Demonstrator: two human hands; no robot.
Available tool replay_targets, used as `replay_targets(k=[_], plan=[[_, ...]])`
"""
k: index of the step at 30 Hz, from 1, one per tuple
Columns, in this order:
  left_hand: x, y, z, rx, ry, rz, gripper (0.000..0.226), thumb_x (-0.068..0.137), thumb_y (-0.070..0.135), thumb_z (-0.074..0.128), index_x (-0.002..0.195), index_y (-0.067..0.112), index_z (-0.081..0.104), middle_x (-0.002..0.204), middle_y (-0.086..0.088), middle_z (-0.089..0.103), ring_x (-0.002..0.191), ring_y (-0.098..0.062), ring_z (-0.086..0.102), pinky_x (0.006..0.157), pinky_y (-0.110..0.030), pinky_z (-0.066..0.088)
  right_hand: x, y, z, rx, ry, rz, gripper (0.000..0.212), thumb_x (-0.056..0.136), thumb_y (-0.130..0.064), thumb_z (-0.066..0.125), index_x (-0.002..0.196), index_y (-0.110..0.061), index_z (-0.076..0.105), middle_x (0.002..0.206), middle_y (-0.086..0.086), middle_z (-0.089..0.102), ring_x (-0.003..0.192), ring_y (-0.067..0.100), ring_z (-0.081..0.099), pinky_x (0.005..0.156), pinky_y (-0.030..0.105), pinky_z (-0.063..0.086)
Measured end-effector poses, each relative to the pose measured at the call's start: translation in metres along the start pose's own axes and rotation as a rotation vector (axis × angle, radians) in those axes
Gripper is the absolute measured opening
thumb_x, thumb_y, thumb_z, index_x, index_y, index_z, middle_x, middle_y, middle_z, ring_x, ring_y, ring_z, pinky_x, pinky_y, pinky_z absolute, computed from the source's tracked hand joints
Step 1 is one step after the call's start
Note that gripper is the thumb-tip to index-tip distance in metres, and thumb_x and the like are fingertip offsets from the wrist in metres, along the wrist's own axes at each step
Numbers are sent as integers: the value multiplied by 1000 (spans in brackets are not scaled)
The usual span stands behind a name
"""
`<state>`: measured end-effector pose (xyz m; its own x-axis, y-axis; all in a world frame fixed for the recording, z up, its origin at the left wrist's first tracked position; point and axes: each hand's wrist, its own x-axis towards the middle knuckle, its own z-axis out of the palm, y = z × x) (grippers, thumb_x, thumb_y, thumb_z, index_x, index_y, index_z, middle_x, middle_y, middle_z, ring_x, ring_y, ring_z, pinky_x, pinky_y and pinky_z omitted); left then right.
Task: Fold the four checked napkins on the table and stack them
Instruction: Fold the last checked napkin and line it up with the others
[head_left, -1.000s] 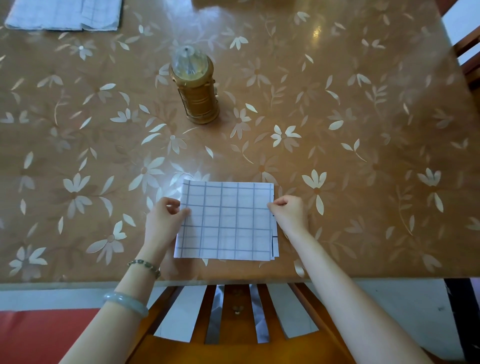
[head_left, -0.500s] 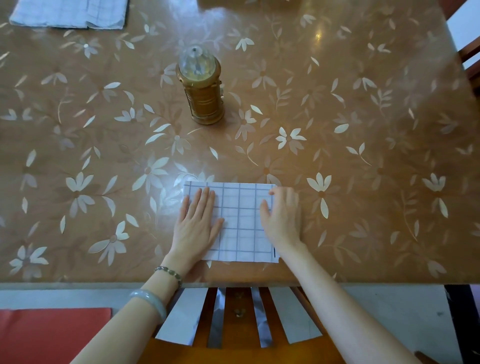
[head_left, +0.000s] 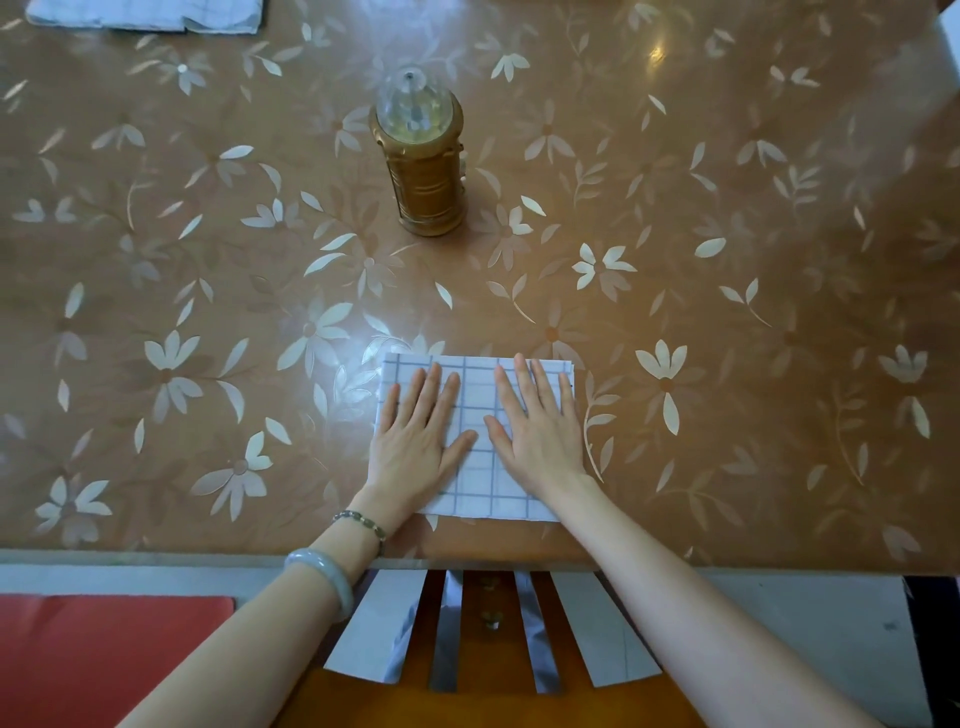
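White thin-checked cloth: the folded napkin (head_left: 475, 395) lies square, layered at its right side, by the near edge of the glossy floral surface (head_left: 727, 364). The left hand (head_left: 410, 452) and right hand (head_left: 540, 441) press it flat side by side, fingers straight. More checked cloth (head_left: 145, 15) waits at the far-left corner, so I judge the task partway, count unclear.

Matt checked cloth napkin (head_left: 483, 493) on a glossy, smooth table (head_left: 727, 312); shiny gold lantern (head_left: 426, 176) with clear dome; polished wooden chair (head_left: 467, 712).

Both hands, left hand (head_left: 418, 441) and right hand (head_left: 540, 434), press flat on the folded checked napkin (head_left: 475, 410) near the table (head_left: 727, 312) edge. A gold lantern (head_left: 422, 161) stands beyond it.
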<state>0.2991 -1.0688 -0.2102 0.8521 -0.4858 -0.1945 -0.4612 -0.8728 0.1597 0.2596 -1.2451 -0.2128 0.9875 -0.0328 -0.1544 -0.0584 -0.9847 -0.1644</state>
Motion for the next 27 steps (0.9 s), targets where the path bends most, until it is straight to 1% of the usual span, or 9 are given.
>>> replay_targets(k=[2, 4, 8, 13, 18, 21, 24, 27], plan=[[7, -3, 1, -9, 4, -38, 77, 94, 64, 12, 152, 14, 3, 159, -3, 0, 148, -17, -2, 119, -40, -5, 0, -1, 0, -10, -3, 2, 61, 98, -48, 20, 150, -16, 24, 156, 11, 24, 145, 27, 19, 115, 50, 12], [16, -7, -1, -8, 16, -75, 78, 93, 64, 8, 151, 13, -4, 158, -2, -7, 147, -15, -8, 119, -39, -10, -1, -1, 0, -8, 8, 3, 61, 98, -48, 20, 150, -16, 23, 156, 11, 24, 145, 27, 20, 115, 50, 13], [23, -20, -7, 2, 26, -67, 80, 95, 63, 9, 153, 8, 5, 160, -5, 1, 147, -14, -6, 120, -42, -7, -1, -1, 0, -10, 11, 11, 61, 98, -49, 20, 150, -16, 22, 156, 10, 22, 145, 25, 18, 115, 50, 12], [13, -41, -14, 49, 9, -37, 78, 97, 61, 11, 154, 7, 4, 161, -5, 0, 148, -14, -8, 120, -43, -8, -1, -1, 0, -24, 5, 16, 62, 98, -50, 17, 150, -17, 21, 157, 9, 21, 145, 25, 17, 116, 49, 9], [-14, -65, -16, 98, -43, 59, 87, 93, 69, 11, 153, 5, 6, 161, -9, 1, 149, -18, -6, 120, -45, -5, -1, -1, 0, -44, -4, 15, 64, 97, -51, 12, 151, -17, 18, 158, 8, 17, 146, 25, 12, 117, 48, 4], [-36, -77, -17, 168, -78, 129, 94, 90, 74, 14, 152, 3, 12, 160, -12, 9, 149, -21, 2, 120, -46, -1, -1, -1, 0, -51, -1, 20, 63, 97, -51, 10, 151, -18, 15, 158, 8, 17, 146, 25, 13, 117, 49, 6], [-55, -90, -17, 206, -103, 170, 98, 88, 77, 18, 151, 2, 18, 159, -14, 16, 149, -23, 5, 120, -47, 4, -1, -1, 0, -44, -1, 27, 63, 98, -51, 14, 151, -17, 16, 158, 9, 19, 146, 25, 14, 116, 49, 8], [-59, -88, -22, 208, -73, 165, 99, 88, 77, 16, 150, 0, 19, 159, -16, 17, 149, -24, 4, 120, -46, 1, -1, -2, -1, -39, -13, 28, 63, 98, -51, 10, 151, -18, 17, 157, 9, 19, 146, 25, 15, 116, 49, 9]])
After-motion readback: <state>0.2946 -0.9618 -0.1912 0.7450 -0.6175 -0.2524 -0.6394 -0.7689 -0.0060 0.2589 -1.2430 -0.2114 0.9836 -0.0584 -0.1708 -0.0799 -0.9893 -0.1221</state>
